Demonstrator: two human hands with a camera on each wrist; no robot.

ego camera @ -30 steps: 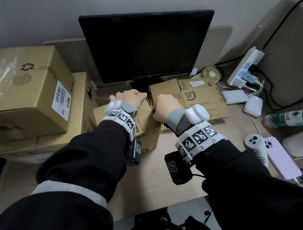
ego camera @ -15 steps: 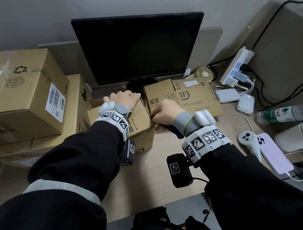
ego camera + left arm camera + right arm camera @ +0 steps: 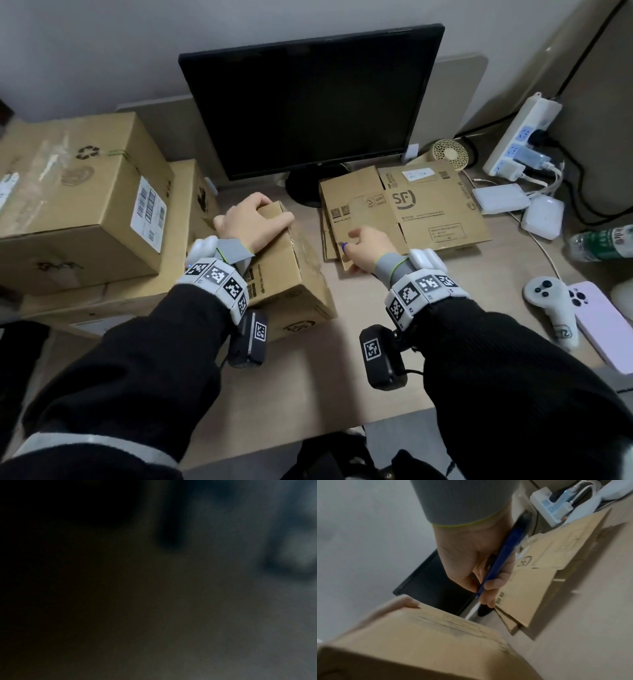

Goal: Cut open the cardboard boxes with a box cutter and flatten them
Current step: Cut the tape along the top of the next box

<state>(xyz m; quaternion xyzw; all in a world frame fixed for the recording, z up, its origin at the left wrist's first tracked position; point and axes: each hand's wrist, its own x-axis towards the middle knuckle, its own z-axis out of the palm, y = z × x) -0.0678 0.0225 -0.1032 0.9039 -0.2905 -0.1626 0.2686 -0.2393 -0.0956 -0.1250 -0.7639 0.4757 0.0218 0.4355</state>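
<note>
A small closed cardboard box (image 3: 291, 274) stands on the desk in front of the monitor. My left hand (image 3: 260, 219) lies on its top, fingers curled over the far upper edge; its fingertips (image 3: 410, 601) show at that edge in the right wrist view. To the right of the box, my right hand (image 3: 356, 241) grips a blue box cutter (image 3: 502, 558), its blade (image 3: 471, 610) out and pointing down beside the box (image 3: 419, 635). That hand hovers over the near left corner of a flattened SF box (image 3: 431, 212). The left wrist view is dark and blurred.
Two large cardboard boxes (image 3: 78, 205) are stacked at the left. A black monitor (image 3: 308, 102) stands at the back. To the right are a power strip (image 3: 520, 137), white chargers (image 3: 544, 219), a water bottle (image 3: 599, 243), a controller (image 3: 555, 308) and a phone (image 3: 599, 325).
My right hand with the cutter has drawn back from the small box's top edge to the right, over the flattened cardboard. The left hand has stayed on the box, which has turned slightly.
</note>
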